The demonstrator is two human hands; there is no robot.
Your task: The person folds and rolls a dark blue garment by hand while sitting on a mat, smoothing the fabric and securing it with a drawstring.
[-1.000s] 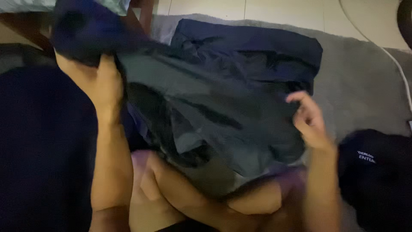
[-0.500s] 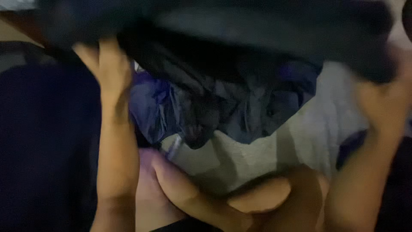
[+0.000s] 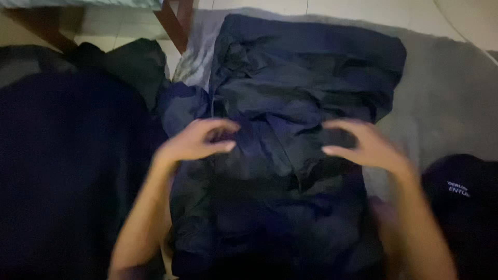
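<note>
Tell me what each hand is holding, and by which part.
Nothing is clearly gripped: left hand and right hand hover, fingers curled, over the dark jacket.

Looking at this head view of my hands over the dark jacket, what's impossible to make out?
- Left hand, right hand: motion blur hides whether they touch the dark jacket.
- Jacket's lower end: cut off by the bottom edge.
- Dark heap on the left: too dim to identify.

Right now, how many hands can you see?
2. The left hand and the right hand both hover over the middle of the dark jacket, fingers curled; whether they touch it is unclear.
</note>
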